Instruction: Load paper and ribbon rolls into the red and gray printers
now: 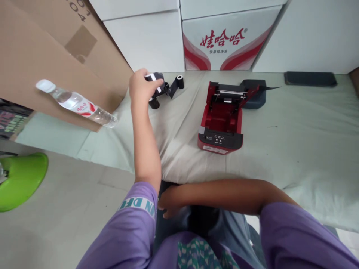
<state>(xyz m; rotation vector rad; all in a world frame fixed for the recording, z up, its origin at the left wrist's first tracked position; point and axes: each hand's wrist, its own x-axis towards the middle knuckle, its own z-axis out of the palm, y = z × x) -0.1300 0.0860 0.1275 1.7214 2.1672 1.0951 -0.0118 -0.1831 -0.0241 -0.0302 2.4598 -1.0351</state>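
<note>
My left hand (142,86) is closed around a small black-and-white roll (153,79) near the back of the covered surface. Just beside and below its fingers lie black ribbon rolls (153,102), partly hidden by the hand. From them a strip of black ribbon (174,88) runs to another small roll with a white core (180,81). My right hand (171,200) rests low on my lap, holding nothing that I can see, its fingers loosely apart. A red and black label printer (220,119) stands further right, its lid raised and its red inside bare.
A water bottle (80,104) leans by a large cardboard box (56,56) on the left. White cartons (224,41) line the back. A dark pouch-like object (254,95) sits behind the printer, and a black phone-like slab (310,79) lies far right. A green stool (24,179) stands at left.
</note>
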